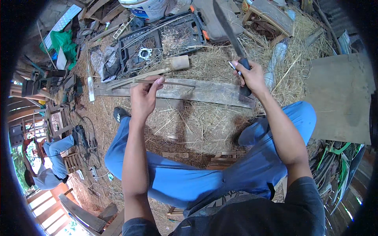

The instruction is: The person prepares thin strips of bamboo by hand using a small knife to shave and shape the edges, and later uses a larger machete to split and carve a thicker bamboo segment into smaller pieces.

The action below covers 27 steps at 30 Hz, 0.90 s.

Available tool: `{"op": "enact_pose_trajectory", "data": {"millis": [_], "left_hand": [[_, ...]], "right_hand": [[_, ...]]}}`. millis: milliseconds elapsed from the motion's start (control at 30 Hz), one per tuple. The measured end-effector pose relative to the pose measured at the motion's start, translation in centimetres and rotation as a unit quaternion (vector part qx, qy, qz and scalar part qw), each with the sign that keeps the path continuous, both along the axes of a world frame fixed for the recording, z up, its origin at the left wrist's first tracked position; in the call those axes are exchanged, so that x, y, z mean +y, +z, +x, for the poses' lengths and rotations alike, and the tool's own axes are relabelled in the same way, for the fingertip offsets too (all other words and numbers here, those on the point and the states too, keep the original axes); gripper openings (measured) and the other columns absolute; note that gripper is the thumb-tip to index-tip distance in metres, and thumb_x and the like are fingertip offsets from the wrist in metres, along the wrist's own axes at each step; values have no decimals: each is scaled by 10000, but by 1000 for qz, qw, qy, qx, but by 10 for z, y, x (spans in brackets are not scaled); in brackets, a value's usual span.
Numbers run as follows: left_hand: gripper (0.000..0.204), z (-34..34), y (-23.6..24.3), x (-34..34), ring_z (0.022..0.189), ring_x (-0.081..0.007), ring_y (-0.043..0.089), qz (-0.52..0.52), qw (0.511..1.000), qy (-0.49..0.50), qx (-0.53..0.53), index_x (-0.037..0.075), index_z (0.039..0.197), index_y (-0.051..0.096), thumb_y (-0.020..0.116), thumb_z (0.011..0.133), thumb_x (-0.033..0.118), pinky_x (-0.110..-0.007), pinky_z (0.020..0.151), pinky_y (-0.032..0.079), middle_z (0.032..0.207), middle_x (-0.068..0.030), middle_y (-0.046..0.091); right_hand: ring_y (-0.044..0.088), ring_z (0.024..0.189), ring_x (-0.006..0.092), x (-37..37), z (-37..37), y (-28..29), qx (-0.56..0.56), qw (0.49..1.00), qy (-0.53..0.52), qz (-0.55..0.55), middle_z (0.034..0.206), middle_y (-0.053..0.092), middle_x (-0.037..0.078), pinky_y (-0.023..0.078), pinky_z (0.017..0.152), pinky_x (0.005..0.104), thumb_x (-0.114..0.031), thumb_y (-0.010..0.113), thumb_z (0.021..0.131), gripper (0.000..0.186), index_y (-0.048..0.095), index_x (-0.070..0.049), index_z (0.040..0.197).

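My left hand (142, 99) is closed, thumb and fingers pinching a thin brown stick (179, 83) that points to the right above a long weathered plank (220, 95). My right hand (254, 78) is wrapped round the black handle of a machete (229, 30). Its long dark blade rises away from me, toward the top of the view. A small whitish piece (232, 65) shows by the right fingers, too small to name. Just beyond the plank a short round wooden block (180, 63) lies on its side, with pale split strips (138, 76) next to it.
Straw and shavings (189, 126) cover the ground between my knees. Beyond lie an open black tool case (139, 49), a grey case (218, 19) and a white bucket (143, 10). A flat board (338, 98) is at right. Another person (55, 157) sits at far left.
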<state>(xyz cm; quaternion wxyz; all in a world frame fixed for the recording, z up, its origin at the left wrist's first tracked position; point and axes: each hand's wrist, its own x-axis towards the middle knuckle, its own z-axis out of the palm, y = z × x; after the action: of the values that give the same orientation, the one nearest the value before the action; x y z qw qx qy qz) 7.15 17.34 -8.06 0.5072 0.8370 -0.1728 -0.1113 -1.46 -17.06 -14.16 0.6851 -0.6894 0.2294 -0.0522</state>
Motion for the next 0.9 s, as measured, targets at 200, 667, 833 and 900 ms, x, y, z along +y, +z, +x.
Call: {"op": "enact_pose_trajectory", "data": {"millis": [200, 667, 833, 900], "left_hand": [[169, -10, -4, 1, 794, -131, 707, -3, 997, 29, -69, -47, 1013, 736, 665, 971, 100, -259, 701, 549, 860, -109, 747], [146, -47, -6, -1, 915, -188, 703, 42, 994, 33, -91, -100, 1017, 674, 567, 1004, -2, -342, 862, 596, 939, -128, 710], [115, -37, -18, -4, 784, -158, 737, 28, 990, 39, -135, -43, 995, 707, 619, 970, 26, -282, 715, 574, 817, -135, 744], [118, -30, -16, -6, 778, -170, 745, 45, 989, 38, -133, -38, 993, 708, 617, 970, 33, -282, 702, 572, 811, -136, 745]], "right_hand": [[481, 443, 69, 71, -29, -18, 54, 996, 41, 61, 631, 523, -12, 372, 400, 249, -371, 505, 1064, 367, 619, -40, 951], [650, 619, 415, 173, -79, -38, 55, 976, 173, -118, 647, 620, 243, 496, 628, 525, -420, 548, 1020, 486, 598, 58, 945], [648, 618, 427, 163, -83, -68, 130, 974, 152, -107, 662, 630, 252, 503, 631, 524, -419, 544, 1023, 492, 628, 63, 971], [667, 661, 434, 167, -81, -72, 158, 967, 156, -121, 694, 637, 261, 512, 637, 514, -424, 543, 1023, 503, 631, 67, 963]]}}
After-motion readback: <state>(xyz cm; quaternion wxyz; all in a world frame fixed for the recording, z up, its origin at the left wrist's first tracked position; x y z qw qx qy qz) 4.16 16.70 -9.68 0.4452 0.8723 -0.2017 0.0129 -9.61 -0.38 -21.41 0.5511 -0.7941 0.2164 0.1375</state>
